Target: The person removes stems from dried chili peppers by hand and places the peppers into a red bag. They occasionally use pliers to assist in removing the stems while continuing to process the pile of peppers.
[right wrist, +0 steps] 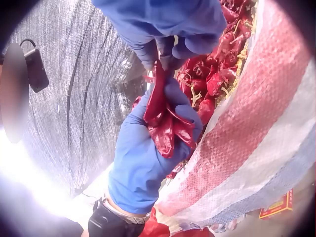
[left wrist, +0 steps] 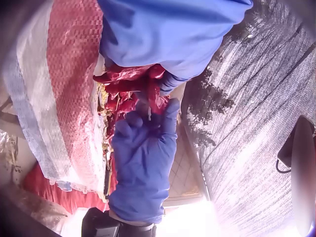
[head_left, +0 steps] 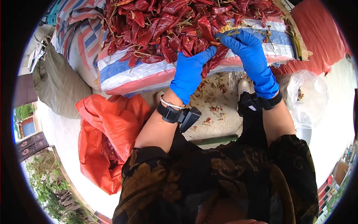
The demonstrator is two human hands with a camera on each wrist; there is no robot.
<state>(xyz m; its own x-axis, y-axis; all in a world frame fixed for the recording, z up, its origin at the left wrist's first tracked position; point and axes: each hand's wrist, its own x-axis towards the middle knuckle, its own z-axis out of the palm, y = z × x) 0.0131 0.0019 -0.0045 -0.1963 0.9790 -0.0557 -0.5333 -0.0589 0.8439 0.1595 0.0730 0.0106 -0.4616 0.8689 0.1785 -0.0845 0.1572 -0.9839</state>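
Note:
Both hands wear blue gloves and meet at the near edge of a heap of dried red chillies [head_left: 164, 28]. My left hand [head_left: 189, 76] grips a few dried chillies [right wrist: 157, 106], whose wrinkled red bodies spread across its palm in the right wrist view. The right hand [head_left: 248, 48] has its thumb and fingers pinched at the upper end of one of these chillies, at its stem [left wrist: 149, 113]. Pale stems [head_left: 233, 33] also show by the right fingertips in the head view. The left fingers are partly hidden behind the chillies.
A striped woven sheet [head_left: 126, 76] lies under the heap. At the left an open red sack [head_left: 108, 127] has chillies inside, beside a grey-green sack [head_left: 59, 86]. A clear plastic bag [head_left: 307, 99] and a full red sack [head_left: 317, 37] stand right. Scraps litter the floor [head_left: 216, 104].

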